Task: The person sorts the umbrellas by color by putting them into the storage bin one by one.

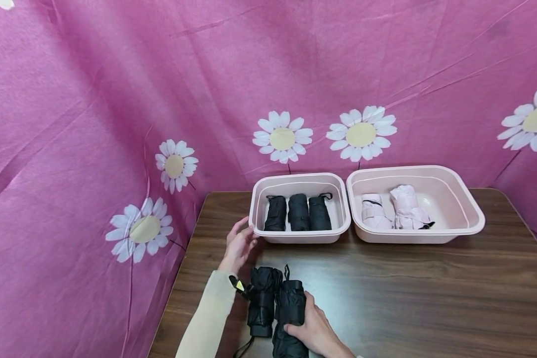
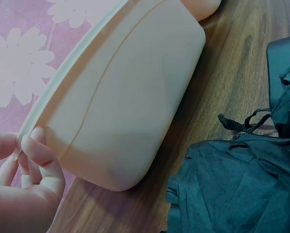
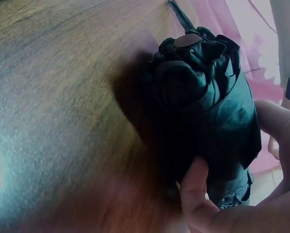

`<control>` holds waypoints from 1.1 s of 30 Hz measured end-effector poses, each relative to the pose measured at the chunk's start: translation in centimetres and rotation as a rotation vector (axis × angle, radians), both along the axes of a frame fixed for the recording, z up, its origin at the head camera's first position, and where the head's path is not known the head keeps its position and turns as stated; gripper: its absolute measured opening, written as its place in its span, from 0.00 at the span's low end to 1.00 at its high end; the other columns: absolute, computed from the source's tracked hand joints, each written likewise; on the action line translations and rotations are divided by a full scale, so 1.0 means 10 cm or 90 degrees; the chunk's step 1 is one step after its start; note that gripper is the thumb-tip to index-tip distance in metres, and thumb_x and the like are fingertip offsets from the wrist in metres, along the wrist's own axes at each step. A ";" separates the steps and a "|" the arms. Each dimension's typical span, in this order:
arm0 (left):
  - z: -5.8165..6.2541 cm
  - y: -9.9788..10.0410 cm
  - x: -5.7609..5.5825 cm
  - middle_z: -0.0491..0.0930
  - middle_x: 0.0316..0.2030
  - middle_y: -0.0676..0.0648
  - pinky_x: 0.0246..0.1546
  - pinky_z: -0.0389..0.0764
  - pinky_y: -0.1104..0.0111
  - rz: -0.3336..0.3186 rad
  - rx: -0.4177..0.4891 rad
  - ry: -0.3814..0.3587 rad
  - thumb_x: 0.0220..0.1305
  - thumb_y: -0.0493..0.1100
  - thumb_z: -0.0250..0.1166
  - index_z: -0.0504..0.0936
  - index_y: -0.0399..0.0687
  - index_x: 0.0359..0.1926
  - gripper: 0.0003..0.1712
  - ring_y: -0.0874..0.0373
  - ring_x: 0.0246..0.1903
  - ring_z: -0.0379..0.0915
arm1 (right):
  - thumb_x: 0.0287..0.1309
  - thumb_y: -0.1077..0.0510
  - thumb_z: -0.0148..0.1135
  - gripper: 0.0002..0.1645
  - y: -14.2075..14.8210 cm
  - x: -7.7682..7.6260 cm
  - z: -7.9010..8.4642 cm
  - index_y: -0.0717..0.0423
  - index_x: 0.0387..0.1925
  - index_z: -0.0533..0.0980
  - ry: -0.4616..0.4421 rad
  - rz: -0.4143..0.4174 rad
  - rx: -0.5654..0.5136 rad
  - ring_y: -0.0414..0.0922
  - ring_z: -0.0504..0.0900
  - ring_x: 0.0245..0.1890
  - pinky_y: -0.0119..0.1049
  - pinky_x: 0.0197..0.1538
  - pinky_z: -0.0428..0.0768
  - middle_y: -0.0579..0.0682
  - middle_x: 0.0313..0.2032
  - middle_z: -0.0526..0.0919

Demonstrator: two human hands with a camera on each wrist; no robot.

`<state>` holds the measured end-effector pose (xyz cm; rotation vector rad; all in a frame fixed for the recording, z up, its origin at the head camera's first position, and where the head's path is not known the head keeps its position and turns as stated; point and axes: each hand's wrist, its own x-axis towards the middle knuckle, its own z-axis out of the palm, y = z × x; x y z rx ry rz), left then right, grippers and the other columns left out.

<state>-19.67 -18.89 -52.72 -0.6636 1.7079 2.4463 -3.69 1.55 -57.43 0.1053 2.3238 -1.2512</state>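
Note:
My right hand (image 1: 315,325) grips a black folded umbrella (image 1: 291,308) around its middle, near the table's front. In the right wrist view the thumb and fingers (image 3: 196,189) lie on either side of this rolled umbrella (image 3: 213,107). Just left of it lies another black folded umbrella (image 1: 261,303), its strap trailing toward the front. My left hand (image 1: 239,246) is at the front left corner of the smaller pale pink plastic tub (image 1: 302,238). Up close, the left hand (image 2: 33,170) pinches the rim of that tub (image 2: 130,92). Inside it are three black umbrellas (image 1: 298,211) side by side.
Beside it on the right stands a larger pale pink tub (image 1: 420,237) with two light pink folded umbrellas (image 1: 407,206). Both tubs are at the back of the brown wooden table (image 1: 429,298), against a pink curtain (image 1: 232,89) with daisies.

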 end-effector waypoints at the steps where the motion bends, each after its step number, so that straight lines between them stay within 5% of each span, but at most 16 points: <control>1: 0.00 0.00 0.00 0.78 0.25 0.51 0.20 0.72 0.77 0.001 0.001 -0.002 0.66 0.34 0.58 0.68 0.45 0.64 0.25 0.65 0.19 0.74 | 0.40 0.43 0.76 0.63 0.01 0.00 0.00 0.69 0.68 0.52 0.000 0.001 -0.004 0.62 0.78 0.49 0.56 0.48 0.78 0.72 0.51 0.75; 26: 0.03 0.00 0.01 0.78 0.23 0.53 0.21 0.73 0.77 -0.006 -0.006 -0.005 0.67 0.35 0.58 0.67 0.45 0.65 0.26 0.65 0.20 0.74 | 0.40 0.50 0.76 0.59 0.03 0.06 0.00 0.66 0.67 0.53 -0.012 -0.040 -0.021 0.59 0.78 0.47 0.55 0.46 0.77 0.71 0.52 0.75; 33: 0.01 0.01 0.01 0.79 0.24 0.51 0.22 0.73 0.77 0.001 -0.001 -0.004 0.66 0.34 0.58 0.68 0.45 0.64 0.25 0.65 0.20 0.75 | 0.41 0.50 0.75 0.59 0.06 0.06 0.01 0.67 0.68 0.52 -0.027 -0.043 -0.049 0.54 0.79 0.43 0.51 0.44 0.77 0.64 0.44 0.79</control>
